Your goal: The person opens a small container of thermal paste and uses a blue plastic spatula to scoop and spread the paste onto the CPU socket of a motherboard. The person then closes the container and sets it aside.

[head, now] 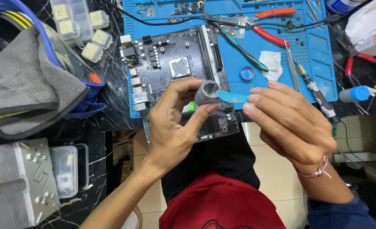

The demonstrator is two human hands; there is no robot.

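Holding a small grey paste tub [206,92] pinched in my left hand [173,127], above the motherboard [177,63] on the blue mat [315,51]. My right hand [290,123] grips a blue spatula [232,97], tip touching the tub's open mouth.

Black marble desk [107,114], beige floor tiles [277,169]

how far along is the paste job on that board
Done: the chip on the motherboard already shows a grey smear on top. In hand: the left hand holds a small grey pot open, and the right hand dips a blue spatula into it. Left: the heatsink sits off to the side, not mounted.
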